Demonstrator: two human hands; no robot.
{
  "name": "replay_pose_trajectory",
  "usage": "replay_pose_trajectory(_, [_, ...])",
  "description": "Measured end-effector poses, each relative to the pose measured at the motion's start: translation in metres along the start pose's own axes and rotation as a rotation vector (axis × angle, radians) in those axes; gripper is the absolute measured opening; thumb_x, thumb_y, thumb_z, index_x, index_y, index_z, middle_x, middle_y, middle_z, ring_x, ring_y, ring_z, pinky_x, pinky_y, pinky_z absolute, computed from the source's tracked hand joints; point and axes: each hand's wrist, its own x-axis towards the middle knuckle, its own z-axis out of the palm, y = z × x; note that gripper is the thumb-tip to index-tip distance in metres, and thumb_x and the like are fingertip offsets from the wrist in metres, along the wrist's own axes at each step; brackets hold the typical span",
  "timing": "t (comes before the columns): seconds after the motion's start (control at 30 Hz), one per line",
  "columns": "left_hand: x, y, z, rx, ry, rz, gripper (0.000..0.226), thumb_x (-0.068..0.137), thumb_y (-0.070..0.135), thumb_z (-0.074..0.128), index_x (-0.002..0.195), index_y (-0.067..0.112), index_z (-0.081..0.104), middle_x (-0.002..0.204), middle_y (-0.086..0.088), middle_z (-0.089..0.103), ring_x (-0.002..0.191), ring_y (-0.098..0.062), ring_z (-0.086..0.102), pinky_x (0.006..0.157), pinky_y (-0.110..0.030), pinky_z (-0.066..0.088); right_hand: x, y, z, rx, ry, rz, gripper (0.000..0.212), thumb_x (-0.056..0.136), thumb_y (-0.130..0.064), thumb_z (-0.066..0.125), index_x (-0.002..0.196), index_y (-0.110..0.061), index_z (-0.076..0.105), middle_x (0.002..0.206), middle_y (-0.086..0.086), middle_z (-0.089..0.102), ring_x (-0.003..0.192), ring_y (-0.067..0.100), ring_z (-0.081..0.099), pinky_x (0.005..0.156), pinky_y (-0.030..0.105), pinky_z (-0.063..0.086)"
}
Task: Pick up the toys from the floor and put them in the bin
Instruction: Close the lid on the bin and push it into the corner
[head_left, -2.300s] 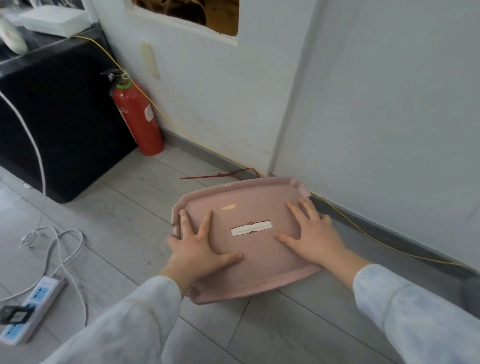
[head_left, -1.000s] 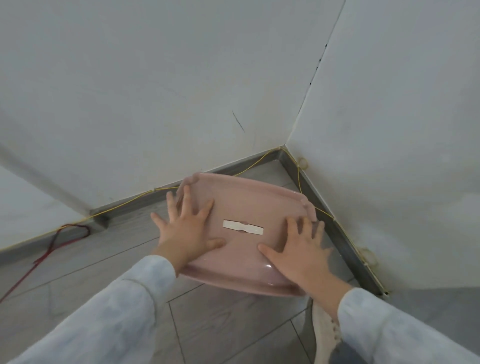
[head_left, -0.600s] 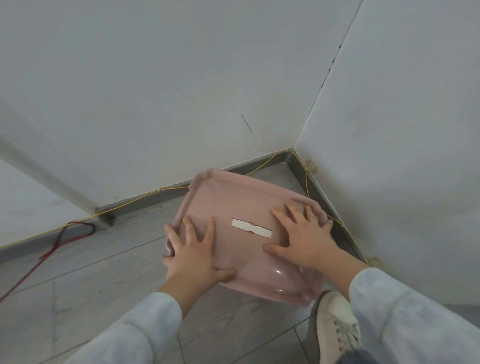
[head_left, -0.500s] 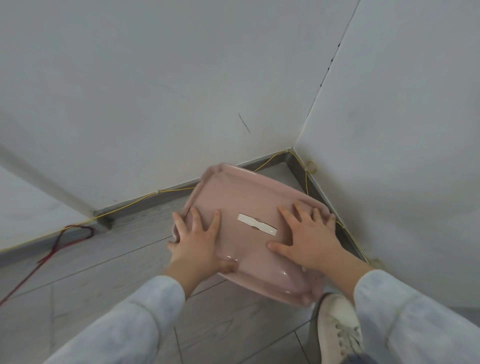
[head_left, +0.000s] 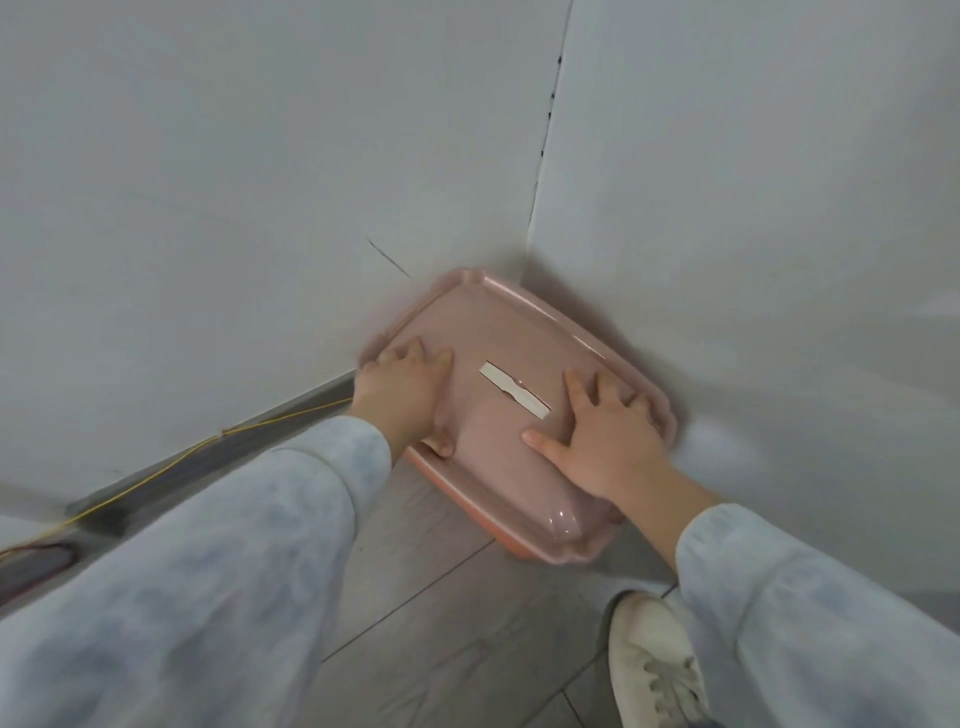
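Pink bin lid (head_left: 519, 322) above floor (head_left: 441, 623) in corner of walls (head_left: 208, 156); left hand (head_left: 402, 395) and right hand (head_left: 602, 441) pressed flat upon it, fingers (head_left: 575, 387) spread, grasping nothing.

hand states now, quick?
Left hand: on the pink lid corner, blurred; cannot tell.
Right hand: open, flat on the lid.

Soft, flat, rather dim light with no source in view. A diffuse shadow rings the lid's (head_left: 498, 332) far edge on the walls (head_left: 208, 182). A small glare spot sits at its near right corner. Motion blur smears the left hand (head_left: 402, 387), and the frame edges bow.
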Motion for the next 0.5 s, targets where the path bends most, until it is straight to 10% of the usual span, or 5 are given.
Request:
replay_pose_trajectory(0.17, [0.004, 0.015, 0.010, -0.175, 0.035, 0.051, 0.073, 0.085, 0.044, 0.065, 0.146, 0.025, 0.030, 0.142, -0.019, 0.034, 0.123, -0.045, 0.048, 0.099, -0.052, 0.047, 0.018, -0.007, -0.005, 0.010, -0.014, 0.084, 0.108, 0.071, -0.095, 0.021, 0.157, -0.035, -0.005, 0.163, 0.004, 0.008, 0.130, 0.052, 0.030, 0.096, 0.059, 0.041])
replay_pose_trajectory(0.3, [0.010, 0.029, 0.016, -0.119, -0.028, 0.031, 0.125, 0.066, 0.085, 0.056, 0.156, 0.017, 0.002, 0.159, -0.032, -0.007, 0.143, -0.057, 0.009, 0.118, -0.060, 0.010, 0.026, -0.011, -0.011, 0.028, -0.018, 0.111, 0.109, 0.070, -0.096, 0.020, 0.157, -0.035, -0.006, 0.164, 0.008, 0.006, 0.131, 0.050, 0.029, 0.098, 0.060, 0.039])
replay_pose_trajectory(0.5, [0.036, 0.025, 0.009, -0.118, -0.004, 0.090, 0.136, 0.057, 0.086, 0.065, 0.157, 0.021, 0.000, 0.160, -0.029, -0.010, 0.144, -0.057, 0.004, 0.117, -0.064, 0.007, 0.036, -0.011, -0.020, 0.020, -0.017, 0.165, 0.112, 0.069, -0.097, 0.020, 0.157, -0.033, -0.006, 0.163, 0.016, 0.010, 0.131, 0.049, 0.029, 0.090, 0.056, 0.042])
